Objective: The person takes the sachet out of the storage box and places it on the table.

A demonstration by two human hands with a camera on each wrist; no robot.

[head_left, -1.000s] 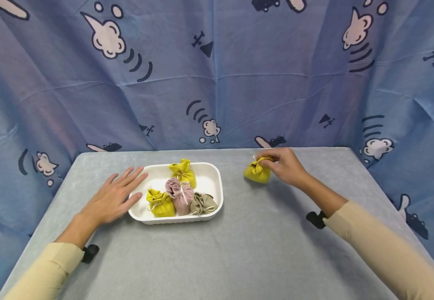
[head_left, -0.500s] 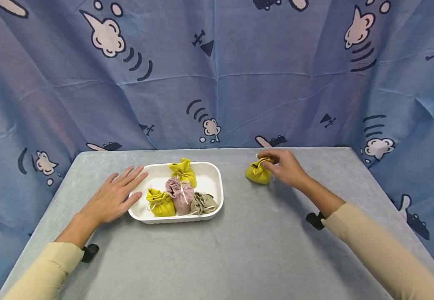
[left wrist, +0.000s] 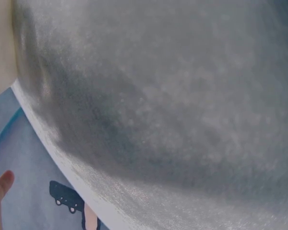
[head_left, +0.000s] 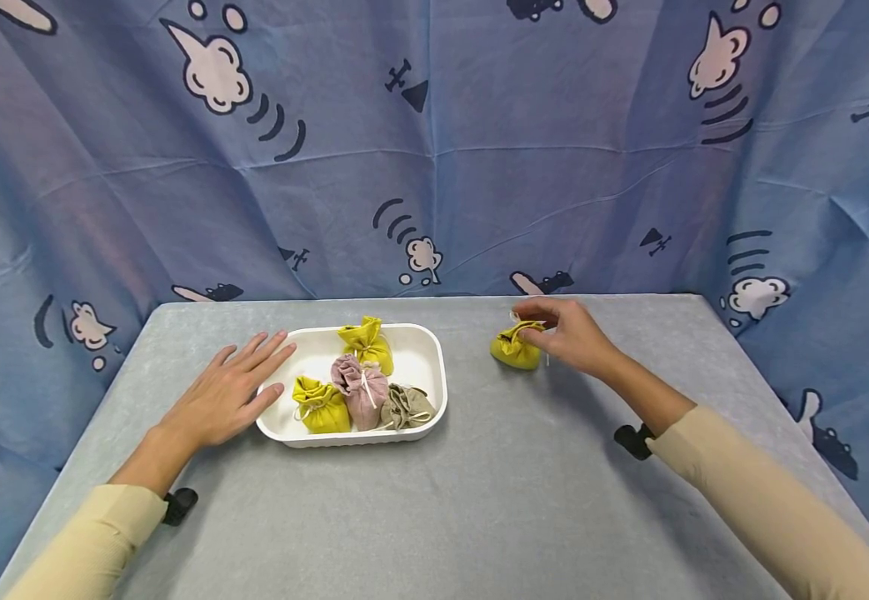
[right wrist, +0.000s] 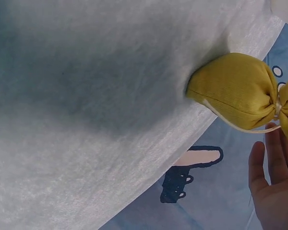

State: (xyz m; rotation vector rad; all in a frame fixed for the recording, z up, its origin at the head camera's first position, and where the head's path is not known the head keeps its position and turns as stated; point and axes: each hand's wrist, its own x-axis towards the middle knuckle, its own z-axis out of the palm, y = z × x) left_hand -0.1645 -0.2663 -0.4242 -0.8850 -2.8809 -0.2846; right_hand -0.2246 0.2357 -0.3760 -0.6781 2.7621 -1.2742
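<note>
At the tray's left end my left hand point(head_left: 235, 392) lies with fingers spread, the fingertips and thumb over its rim. A white tray point(head_left: 427, 350) holds two yellow drawstring pouches, one at the back point(head_left: 370, 348) and one at the front left point(head_left: 325, 415). Between them leans a pink pouch point(head_left: 365, 396), with a grey-beige pouch point(head_left: 404, 408) to its right. Further right, another yellow pouch point(head_left: 512, 350) sits on the table. My right hand point(head_left: 569, 333) is at its gathered top, thumb and forefinger parted around it. In the right wrist view, straight fingers point(right wrist: 274, 155) show below that pouch's tied neck.
A grey cloth-covered table point(head_left: 471, 508) lies beneath everything. Behind it hangs a blue patterned curtain point(head_left: 494, 208), which also lines both sides. Black wrist straps point(head_left: 632, 440) show at the sleeve cuffs.
The right-hand yellow pouch has settled slightly lower, its top sagging, while the right thumb and forefinger have loosened around it. My left hand and the tray have stayed in place.
</note>
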